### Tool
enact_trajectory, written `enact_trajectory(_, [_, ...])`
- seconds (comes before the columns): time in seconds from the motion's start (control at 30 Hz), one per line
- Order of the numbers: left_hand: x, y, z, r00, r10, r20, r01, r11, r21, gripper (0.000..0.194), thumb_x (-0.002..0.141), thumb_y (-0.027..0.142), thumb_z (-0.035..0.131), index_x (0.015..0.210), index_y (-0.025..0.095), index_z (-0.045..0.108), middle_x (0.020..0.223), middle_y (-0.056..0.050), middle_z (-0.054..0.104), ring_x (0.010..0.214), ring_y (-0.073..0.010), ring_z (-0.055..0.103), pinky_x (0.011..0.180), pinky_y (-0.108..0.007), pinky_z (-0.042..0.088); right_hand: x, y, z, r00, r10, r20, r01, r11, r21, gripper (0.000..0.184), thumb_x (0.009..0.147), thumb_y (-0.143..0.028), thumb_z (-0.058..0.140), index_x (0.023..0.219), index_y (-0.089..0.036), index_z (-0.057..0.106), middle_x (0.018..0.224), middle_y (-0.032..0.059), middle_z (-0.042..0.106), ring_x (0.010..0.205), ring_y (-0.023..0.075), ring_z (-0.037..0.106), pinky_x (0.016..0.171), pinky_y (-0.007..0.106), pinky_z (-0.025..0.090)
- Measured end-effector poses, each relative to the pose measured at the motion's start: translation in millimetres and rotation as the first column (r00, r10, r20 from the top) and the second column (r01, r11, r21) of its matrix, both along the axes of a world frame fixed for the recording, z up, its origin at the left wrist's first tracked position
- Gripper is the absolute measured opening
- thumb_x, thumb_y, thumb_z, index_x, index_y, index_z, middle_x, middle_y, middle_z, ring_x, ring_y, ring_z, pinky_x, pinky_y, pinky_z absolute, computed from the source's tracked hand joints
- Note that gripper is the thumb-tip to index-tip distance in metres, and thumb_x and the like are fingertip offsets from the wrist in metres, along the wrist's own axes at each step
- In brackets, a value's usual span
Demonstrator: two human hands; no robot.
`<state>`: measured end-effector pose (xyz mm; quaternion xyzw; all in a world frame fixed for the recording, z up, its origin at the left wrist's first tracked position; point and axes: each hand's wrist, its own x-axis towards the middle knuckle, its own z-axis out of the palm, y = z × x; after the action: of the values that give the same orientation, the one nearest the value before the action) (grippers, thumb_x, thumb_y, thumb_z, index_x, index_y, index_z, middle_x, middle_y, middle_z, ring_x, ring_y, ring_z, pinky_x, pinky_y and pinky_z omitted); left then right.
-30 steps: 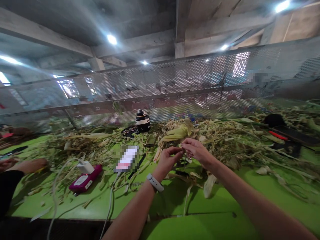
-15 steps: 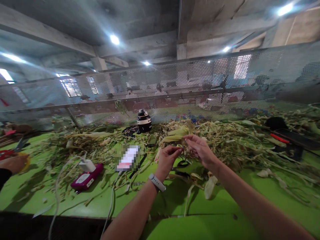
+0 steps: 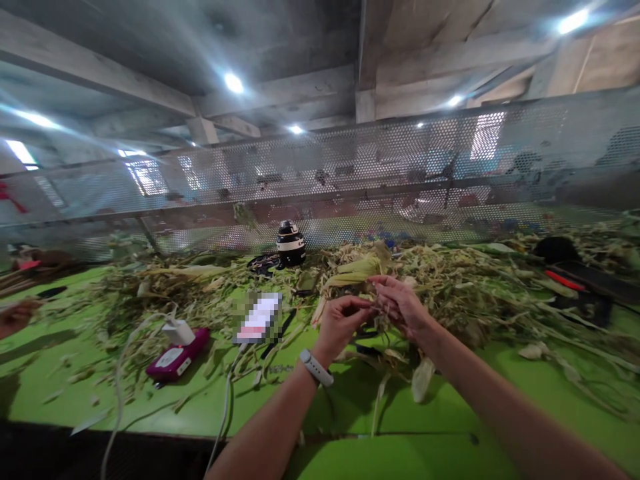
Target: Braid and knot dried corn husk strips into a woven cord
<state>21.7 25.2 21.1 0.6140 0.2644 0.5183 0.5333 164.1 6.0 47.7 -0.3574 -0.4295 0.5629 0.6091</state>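
My left hand [image 3: 344, 321], with a pale watch on its wrist, is closed in a pinch, its fingertips close to those of my right hand. My right hand [image 3: 403, 305] also has its fingers drawn together. Something thin and small sits between the two hands, too fine to make out. Just behind the fingertips lies a bundle of yellow-green leaves [image 3: 353, 272] that look like husks. Below the hands, dry strips and a pale curled leaf [image 3: 423, 381] rest on the green tabletop [image 3: 400, 457]. A dark object under my fingers is partly hidden.
Heaps of dry plant strips [image 3: 475, 300] spread along the table before a perforated metal screen [image 3: 320, 180]. Left of my hands are a phone [image 3: 260, 317] on a cable, a purple power bank [image 3: 179, 357] with a white plug, and a black jar [image 3: 291, 245]. Another person's hand [image 3: 17, 317] is at far left.
My left hand has moved slightly right, its fingertips closer to my right hand. The other person's hand has shifted left, and the red-handled tool and yellow ring near it no longer show.
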Motion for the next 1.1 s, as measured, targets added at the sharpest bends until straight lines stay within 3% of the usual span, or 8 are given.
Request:
enact_trajectory(0.13, [0,3,-1.1,0.995,-0.055,0.084,0.073,0.971,-0.226,0.034,0.056,0.042,0.080,0.069,0.014,0.064,0.059,0.001,0.063,0.048,-0.0082,0.053,0.042,-0.018,0.036,2,2,-2.3,0.999,-0.011,0.041,0.011,1.000,0.000,0.033,0.063,-0.036,0.070,0.086,-0.016,0.058,0.039,-0.0140,0.030,0.033,0.0023,0.018,0.034,0.017,0.011])
enact_trajectory(0.33, [-4,5,3.2,0.972,-0.202,0.118,0.233,0.875,-0.425,0.039,0.048,0.039,0.085,0.068,0.013,0.063,0.059,0.003,0.060,0.043,-0.0036,0.049,0.042,-0.016,0.031,17,6,1.0,0.996,-0.003,0.091,0.002,1.000,0.012,0.028,0.062,-0.032,0.073,0.081,-0.016,0.061,0.037,-0.0133,0.034,0.033,0.0019,0.020,0.036,0.018,0.016])
enact_trajectory(0.47, [-7,9,4.1,0.956,-0.291,0.034,0.274,0.848,-0.454,0.039,0.045,0.038,0.085,0.065,0.012,0.063,0.056,0.002,0.059,0.040,-0.0036,0.048,0.039,-0.017,0.025,33,7,8.1,0.990,-0.009,0.139,0.006,1.000,0.017,0.026,0.062,-0.030,0.075,0.079,-0.016,0.062,0.039,-0.0121,0.038,0.034,0.0018,0.024,0.038,0.018,0.023])
enact_trajectory(0.57, [-8,11,4.1,0.953,-0.302,-0.009,0.264,0.847,-0.462,0.037,0.045,0.037,0.084,0.066,0.012,0.065,0.056,0.001,0.060,0.040,-0.0051,0.050,0.037,-0.017,0.021,40,7,13.8,0.988,-0.017,0.154,0.011,0.999,0.039,0.024,0.063,-0.029,0.075,0.080,-0.017,0.062,0.041,-0.0116,0.041,0.036,0.0026,0.028,0.044,0.020,0.034])
enact_trajectory(0.67, [-10,10,4.6,0.947,-0.320,-0.030,0.265,0.829,-0.492,0.037,0.044,0.035,0.084,0.067,0.012,0.068,0.061,-0.002,0.064,0.043,-0.0062,0.052,0.039,-0.017,0.025,38,2,19.3,0.980,-0.073,0.186,0.052,0.992,0.115,0.024,0.063,-0.029,0.076,0.081,-0.018,0.063,0.051,-0.0086,0.050,0.042,0.0041,0.039,0.055,0.024,0.043])
enact_trajectory(0.77, [-13,7,5.4,0.913,-0.400,-0.085,0.308,0.809,-0.501,0.035,0.046,0.036,0.085,0.068,0.012,0.071,0.072,-0.007,0.070,0.048,-0.0070,0.053,0.044,-0.018,0.034,29,-2,21.5,0.962,-0.099,0.256,0.045,0.977,0.209,0.020,0.065,-0.029,0.074,0.078,-0.018,0.064,0.061,-0.0055,0.056,0.048,0.0047,0.045,0.058,0.024,0.044])
enact_trajectory(0.9, [-17,5,5.9,0.850,-0.495,-0.179,0.341,0.777,-0.529,0.028,0.054,0.032,0.083,0.070,0.013,0.071,0.081,-0.007,0.072,0.047,-0.0036,0.048,0.041,-0.015,0.031,19,2,14.5,0.931,-0.062,0.361,-0.002,0.985,0.173,0.015,0.068,-0.027,0.071,0.075,-0.017,0.063,0.062,-0.0041,0.057,0.051,0.0068,0.049,0.053,0.022,0.043])
enact_trajectory(1.1, [-17,6,7.5,0.813,-0.577,-0.078,0.425,0.680,-0.598,0.026,0.056,0.022,0.082,0.079,0.012,0.072,0.081,-0.006,0.071,0.057,-0.0057,0.056,0.050,-0.015,0.041,13,14,-4.5,0.913,-0.085,0.399,0.059,0.995,0.077,0.009,0.069,-0.021,0.066,0.072,-0.016,0.059,0.053,-0.0058,0.053,0.047,0.0076,0.050,0.051,0.022,0.044])
